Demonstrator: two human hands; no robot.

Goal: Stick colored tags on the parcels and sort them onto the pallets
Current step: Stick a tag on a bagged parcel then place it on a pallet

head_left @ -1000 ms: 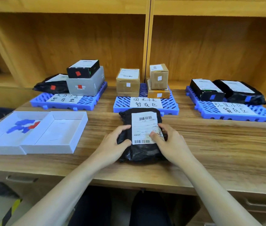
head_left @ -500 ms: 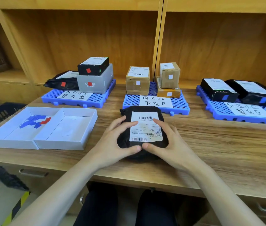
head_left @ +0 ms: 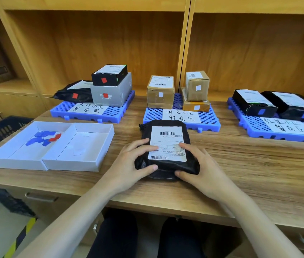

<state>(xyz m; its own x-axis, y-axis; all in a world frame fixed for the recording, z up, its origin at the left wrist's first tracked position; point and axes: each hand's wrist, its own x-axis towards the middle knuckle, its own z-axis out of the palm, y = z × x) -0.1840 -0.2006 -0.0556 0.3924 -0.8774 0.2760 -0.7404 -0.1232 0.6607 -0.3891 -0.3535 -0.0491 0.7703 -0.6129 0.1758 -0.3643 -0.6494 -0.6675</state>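
Head view: your left hand (head_left: 129, 164) and right hand (head_left: 201, 164) gripped the untagged black plastic-wrapped parcel (head_left: 166, 146) on the wooden desk (head_left: 240, 164), its label likely being read before you picked a coloured tag from the white tray (head_left: 17, 161).

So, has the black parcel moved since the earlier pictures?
Yes, slightly left: the black parcel now has its far-left corner past the left end of the middle pallet.

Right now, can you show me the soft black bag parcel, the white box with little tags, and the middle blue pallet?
soft black bag parcel (head_left: 168, 171), head view, near edge.
white cardboard tag box (head_left: 17, 162), head view, front wall.
middle blue plastic pallet (head_left: 209, 121), head view, right grid.
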